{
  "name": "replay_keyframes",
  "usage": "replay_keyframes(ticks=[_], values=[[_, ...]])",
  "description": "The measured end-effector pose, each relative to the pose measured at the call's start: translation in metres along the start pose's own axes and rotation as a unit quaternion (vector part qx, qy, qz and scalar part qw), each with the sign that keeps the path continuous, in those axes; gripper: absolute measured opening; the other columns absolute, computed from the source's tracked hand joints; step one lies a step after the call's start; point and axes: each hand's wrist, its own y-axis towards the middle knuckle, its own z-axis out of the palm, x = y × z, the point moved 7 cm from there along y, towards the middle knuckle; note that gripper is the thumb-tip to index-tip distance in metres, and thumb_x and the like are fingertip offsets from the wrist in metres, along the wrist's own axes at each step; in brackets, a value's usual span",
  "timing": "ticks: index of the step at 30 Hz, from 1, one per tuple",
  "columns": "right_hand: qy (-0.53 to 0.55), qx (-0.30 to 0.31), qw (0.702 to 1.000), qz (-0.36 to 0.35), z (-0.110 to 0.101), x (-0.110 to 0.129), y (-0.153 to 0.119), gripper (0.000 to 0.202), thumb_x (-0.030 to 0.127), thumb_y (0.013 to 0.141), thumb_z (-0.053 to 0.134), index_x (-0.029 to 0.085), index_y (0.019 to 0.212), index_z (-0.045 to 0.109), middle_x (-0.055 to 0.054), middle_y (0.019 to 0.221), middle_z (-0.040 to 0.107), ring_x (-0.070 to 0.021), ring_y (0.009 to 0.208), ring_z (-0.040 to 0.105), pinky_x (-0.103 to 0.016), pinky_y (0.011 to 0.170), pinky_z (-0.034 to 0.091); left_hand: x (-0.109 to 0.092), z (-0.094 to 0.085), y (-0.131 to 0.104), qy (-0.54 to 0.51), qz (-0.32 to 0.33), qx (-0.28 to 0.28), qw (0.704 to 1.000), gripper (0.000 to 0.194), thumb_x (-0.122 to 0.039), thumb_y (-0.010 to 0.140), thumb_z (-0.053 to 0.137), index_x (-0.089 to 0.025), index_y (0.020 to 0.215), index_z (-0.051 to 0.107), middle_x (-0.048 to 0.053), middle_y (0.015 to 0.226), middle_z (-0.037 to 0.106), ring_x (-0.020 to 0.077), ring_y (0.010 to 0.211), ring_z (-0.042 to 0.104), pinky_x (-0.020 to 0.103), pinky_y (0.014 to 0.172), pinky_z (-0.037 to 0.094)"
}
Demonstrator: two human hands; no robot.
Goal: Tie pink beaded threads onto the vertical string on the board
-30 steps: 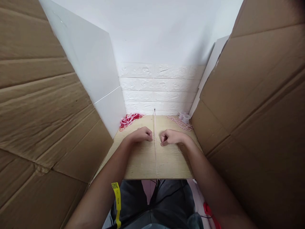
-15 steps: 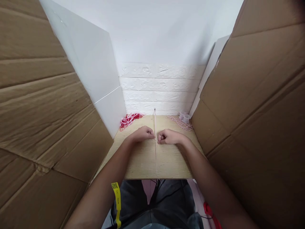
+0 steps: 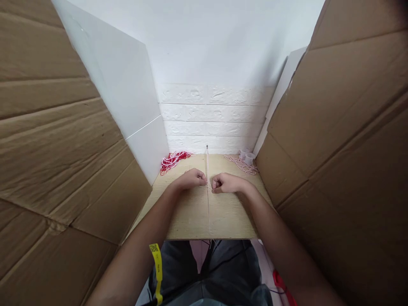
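Bare left hand (image 3: 195, 177): I see it a little left of the centre of the frame, fingers curled in a narrow pinch on a thin pale thread (image 3: 209, 188).
Bare right hand (image 3: 223, 182): it is just right of the centre, also closed narrowly, and its fingertips hold the other side of this thread.
Thin pale thread: it is short between the two hands and crosses the long cord; whether it makes a knot there, I cannot tell.
Long pinkish-white cord (image 3: 208, 206): it runs from the small dark hook (image 3: 207, 146) at the wall, between the hands, down to the near edge of the board.
Light wooden board (image 3: 188, 221): it lies in the lower middle of the frame, under both hands.
Far left corner of board: a tangled heap of red and white cords (image 3: 174, 161).
Far right corner of board: a loose pale pink cord bundle (image 3: 244, 165), beside translucent round plastic pieces (image 3: 249, 158).
Sides of frame: a brown cardboard panel (image 3: 63, 148) at left, another brown cardboard panel (image 3: 344, 127) at right.
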Motion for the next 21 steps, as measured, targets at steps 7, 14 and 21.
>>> replay_keyframes(ticks=[7,14,21], values=[[0.002,-0.007,1.000,-0.002,-0.0001,-0.0029,0.0009,0.012,0.023,0.075,0.068,0.016,0.083,0.064,0.004,0.069,0.057,-0.0099,0.059,0.046,-0.022,0.054,0.033,0.0008,0.0019,-0.0010,0.007,-0.008,0.015,1.000,0.021,-0.033,0.068,0.063,-0.016,0.077,0.073,0.000,0.072,0.067,0.0148,0.068,0.054,0.025,0.063,0.038],[-0.027,-0.024,0.999,-0.006,-0.0001,-0.0018,0.0016,0.009,0.018,0.078,0.064,0.015,0.086,0.065,0.003,0.070,0.056,-0.0101,0.061,0.046,-0.022,0.055,0.033,-0.0023,0.0004,-0.0041,0.016,-0.026,0.007,1.000,0.022,-0.037,0.068,0.065,-0.016,0.070,0.071,-0.001,0.064,0.061,0.0137,0.064,0.049,0.025,0.059,0.034],[-0.022,-0.017,1.000,-0.003,-0.0005,-0.0009,0.0012,0.008,0.016,0.075,0.064,0.015,0.082,0.064,0.003,0.070,0.057,-0.0101,0.061,0.047,-0.022,0.055,0.033,-0.0044,-0.0004,-0.0074,0.006,-0.022,0.031,0.999,0.025,-0.040,0.066,0.070,-0.015,0.068,0.071,-0.002,0.061,0.058,0.0124,0.060,0.045,0.025,0.057,0.030]])
